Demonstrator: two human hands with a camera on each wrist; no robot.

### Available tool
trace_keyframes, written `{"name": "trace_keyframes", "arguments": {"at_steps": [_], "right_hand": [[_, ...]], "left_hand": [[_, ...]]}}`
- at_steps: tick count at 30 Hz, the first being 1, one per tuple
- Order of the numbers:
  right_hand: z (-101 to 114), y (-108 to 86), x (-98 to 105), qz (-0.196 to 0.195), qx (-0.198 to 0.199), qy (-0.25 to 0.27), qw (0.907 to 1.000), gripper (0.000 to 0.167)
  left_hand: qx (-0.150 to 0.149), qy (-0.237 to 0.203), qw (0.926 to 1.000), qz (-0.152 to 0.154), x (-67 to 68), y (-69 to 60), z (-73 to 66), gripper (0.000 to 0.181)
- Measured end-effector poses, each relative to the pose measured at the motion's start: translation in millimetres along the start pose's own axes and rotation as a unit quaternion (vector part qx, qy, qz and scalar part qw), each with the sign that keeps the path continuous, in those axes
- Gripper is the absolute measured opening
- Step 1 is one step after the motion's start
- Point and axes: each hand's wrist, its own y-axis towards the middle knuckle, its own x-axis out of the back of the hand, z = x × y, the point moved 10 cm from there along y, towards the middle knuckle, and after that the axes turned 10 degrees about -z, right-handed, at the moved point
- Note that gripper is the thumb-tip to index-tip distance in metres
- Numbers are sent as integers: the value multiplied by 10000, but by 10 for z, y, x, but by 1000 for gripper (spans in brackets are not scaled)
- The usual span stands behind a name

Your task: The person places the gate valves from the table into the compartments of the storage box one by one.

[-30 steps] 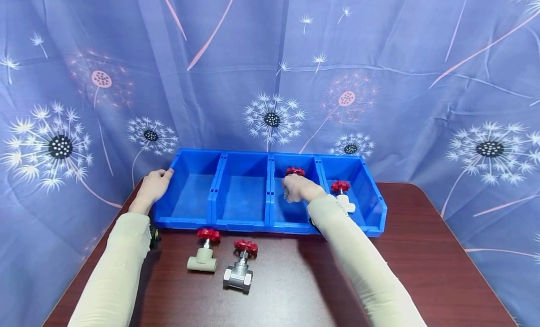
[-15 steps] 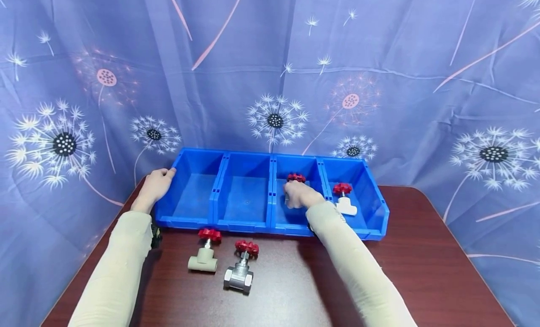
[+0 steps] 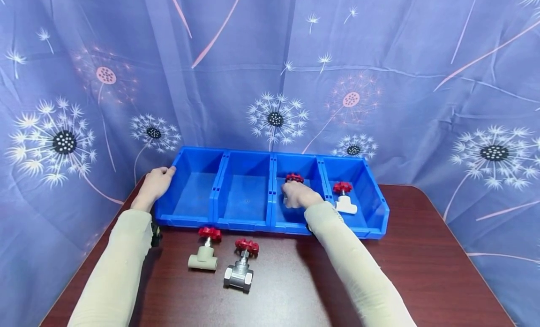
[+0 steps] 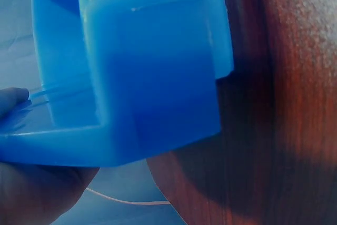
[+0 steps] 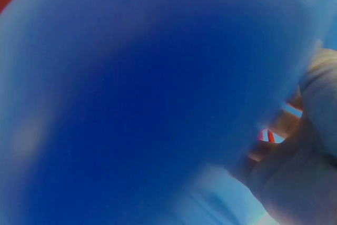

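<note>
My left hand holds the outer left wall of a blue storage bin with four side-by-side compartments. In the left wrist view, a fingertip shows over one side of that wall and the rest of the hand lies on the other. Inside the third compartment from the left, my right hand grips a valve. Its red handwheel shows above the knuckles, while most of its body is hidden. A blue wall blocks much of the right wrist view, with the right hand behind it.
A white valve with a red handwheel sits in the rightmost compartment. On the brown table, in front of the bin, stand a beige valve and a metal valve. A patterned blue curtain hangs behind.
My right hand has shifted slightly within the third compartment, still at the valve. The left hand keeps its place on the bin wall. The head view has shifted a little.
</note>
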Motion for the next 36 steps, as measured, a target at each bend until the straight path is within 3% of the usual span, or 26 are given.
{"name": "trace_keyframes", "arguments": {"at_steps": [12, 18, 22, 31, 36], "right_hand": [[-31, -38, -78, 112, -234, -94, 9996, 46], [-32, -56, -87, 113, -230, -103, 9996, 54], [-11, -83, -27, 97, -133, -174, 9997, 54], [22, -222, 141, 165, -171, 595, 9979, 65], [117, -277, 316, -48, -8, 685, 9976, 63]], "left_hand": [[-20, 48, 10000, -42, 10, -15, -13, 66], [-59, 74, 9999, -46, 3, 2, -14, 66], [-119, 98, 9999, -38, -4, 20, -25, 67], [-48, 96, 9999, 81, -56, 20, -46, 68], [7, 105, 9999, 88, -14, -8, -2, 67]]}}
